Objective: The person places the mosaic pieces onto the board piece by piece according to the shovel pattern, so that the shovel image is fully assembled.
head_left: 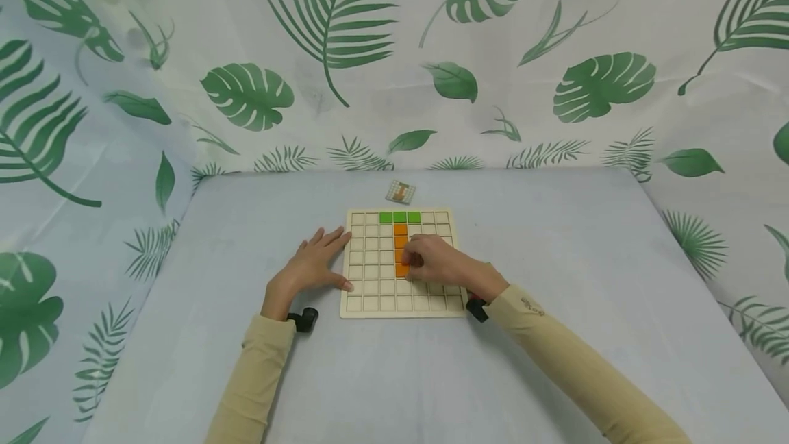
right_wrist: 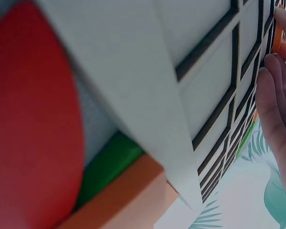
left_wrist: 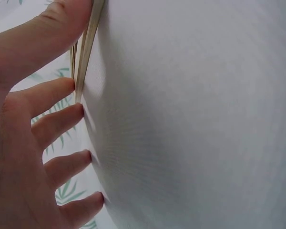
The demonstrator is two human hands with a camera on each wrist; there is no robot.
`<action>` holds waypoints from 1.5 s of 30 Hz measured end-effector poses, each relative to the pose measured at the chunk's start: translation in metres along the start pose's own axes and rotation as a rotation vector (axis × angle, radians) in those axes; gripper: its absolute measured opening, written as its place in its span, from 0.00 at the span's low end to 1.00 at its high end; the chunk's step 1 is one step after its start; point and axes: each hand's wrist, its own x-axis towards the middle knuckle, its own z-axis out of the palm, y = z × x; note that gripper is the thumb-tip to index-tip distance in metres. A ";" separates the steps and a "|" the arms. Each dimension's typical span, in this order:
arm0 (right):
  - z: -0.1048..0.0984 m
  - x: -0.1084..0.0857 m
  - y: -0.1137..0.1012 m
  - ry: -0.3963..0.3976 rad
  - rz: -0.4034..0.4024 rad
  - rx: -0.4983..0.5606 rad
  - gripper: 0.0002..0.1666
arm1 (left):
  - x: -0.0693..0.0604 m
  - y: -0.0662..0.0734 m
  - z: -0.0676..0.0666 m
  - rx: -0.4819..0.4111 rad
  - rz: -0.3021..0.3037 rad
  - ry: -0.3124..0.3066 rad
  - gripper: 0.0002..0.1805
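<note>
A cream grid board [head_left: 370, 303] lies flat on the table. Three green tiles [head_left: 399, 217] sit side by side in its far row, and a column of orange tiles [head_left: 401, 229] runs toward me from the middle one. My right hand [head_left: 437, 259] is over the board, its thumb and fingertips pinching an orange tile [right_wrist: 277, 38] at the near end of that column. With fingers spread, my left hand [head_left: 311, 262] rests at the board's left edge; thumb and index finger touch the edge [left_wrist: 88, 47], the other fingertips the table.
Behind the board lies a small pattern card [head_left: 401, 191]. Close to the right wrist, beside the board, are a red piece [right_wrist: 33, 119], a green piece [right_wrist: 112, 164] and an orange block [right_wrist: 124, 195], mostly hidden in the head view. Leaf-printed cloth [head_left: 370, 122] stands behind the table.
</note>
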 end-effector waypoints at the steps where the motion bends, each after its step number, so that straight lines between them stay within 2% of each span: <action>1: 0.000 0.000 0.000 0.000 -0.002 -0.007 0.09 | 0.000 0.000 0.000 0.001 0.000 0.001 0.60; 14: -0.001 0.000 0.006 0.005 -0.050 0.009 0.12 | 0.001 -0.002 0.001 0.007 0.002 0.003 0.60; 21: -0.004 -0.007 0.009 0.054 -0.032 0.027 0.10 | 0.001 0.001 0.002 -0.009 0.014 -0.007 0.59; 26: -0.007 -0.012 0.011 0.087 -0.043 0.046 0.12 | 0.000 0.001 0.002 -0.008 0.007 -0.011 0.60; 34: -0.016 -0.025 0.015 0.105 -0.015 0.079 0.13 | -0.001 0.001 -0.001 -0.003 0.004 0.001 0.59; 45: -0.025 -0.051 0.026 0.112 0.037 0.064 0.12 | 0.001 -0.002 0.001 -0.001 0.009 -0.001 0.59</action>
